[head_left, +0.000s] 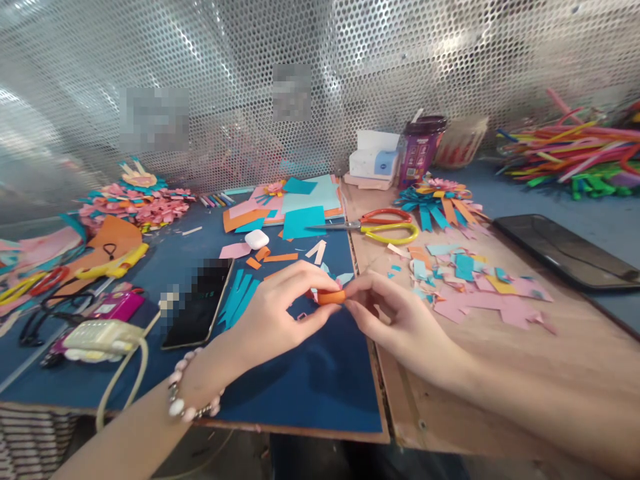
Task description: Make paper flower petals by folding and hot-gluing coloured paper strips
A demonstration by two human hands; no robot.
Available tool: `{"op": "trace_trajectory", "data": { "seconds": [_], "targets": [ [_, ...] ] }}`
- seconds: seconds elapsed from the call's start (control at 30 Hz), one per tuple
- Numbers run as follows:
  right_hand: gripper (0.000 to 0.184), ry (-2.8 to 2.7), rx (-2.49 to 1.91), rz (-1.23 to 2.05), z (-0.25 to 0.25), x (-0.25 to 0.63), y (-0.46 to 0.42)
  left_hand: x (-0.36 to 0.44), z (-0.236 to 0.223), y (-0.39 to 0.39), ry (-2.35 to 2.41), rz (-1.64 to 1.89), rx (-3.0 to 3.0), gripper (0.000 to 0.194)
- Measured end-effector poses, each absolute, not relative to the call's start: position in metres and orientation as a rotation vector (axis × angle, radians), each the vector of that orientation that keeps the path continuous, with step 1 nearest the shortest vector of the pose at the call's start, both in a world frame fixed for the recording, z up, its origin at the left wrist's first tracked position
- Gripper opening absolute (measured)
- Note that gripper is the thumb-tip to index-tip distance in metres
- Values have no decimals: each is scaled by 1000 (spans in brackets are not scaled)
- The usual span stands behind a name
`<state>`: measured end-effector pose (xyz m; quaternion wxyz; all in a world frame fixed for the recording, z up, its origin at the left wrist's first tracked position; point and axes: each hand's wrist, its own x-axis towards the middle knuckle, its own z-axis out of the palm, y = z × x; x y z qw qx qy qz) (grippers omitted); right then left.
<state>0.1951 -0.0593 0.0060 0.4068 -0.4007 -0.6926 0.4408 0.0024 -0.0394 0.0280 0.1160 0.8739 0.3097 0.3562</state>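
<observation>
A perforated metal screen closes off the back of the scene. In front of it the bench has two faces: a dark blue mat on the left, and bare brown wood on the right.

On the wood lie a black tablet with a dark screen, a drift of pink and teal paper scraps and a teal-and-orange paper flower. A heap of long coloured strips fills the far right corner. A pair of orange-and-yellow-handled scissors straddles the seam between mat and wood, blades pointing left. On the mat sit a stack of teal, pink and orange paper sheets, a black phone, a small white earbud case and a fan of teal paper strips.

Nearest the camera, over the mat's right edge, is the small orange paper roll. Its long axis runs left to right, and it is pinched at both ends — the left hand, a bead bracelet at its wrist, closes thumb and fingertips on the left end, and the right hand closes on the right end. Both grips are narrow and tight on the roll, so neither hand is nearer than the other. The roll is held slightly above the mat.
</observation>
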Motion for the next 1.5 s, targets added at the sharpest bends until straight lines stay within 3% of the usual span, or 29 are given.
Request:
{"op": "trace_trajectory", "data": {
  "seconds": [1.2, 1.5],
  "targets": [
    [1, -1830, -941, 950, 6, 195, -58, 2, 25, -41, 783, 1044, 2724, 18],
    [7, -1827, -957, 931, 6, 195, -57, 1, 23, -41, 733, 1010, 2749, 20]
  ]
}}
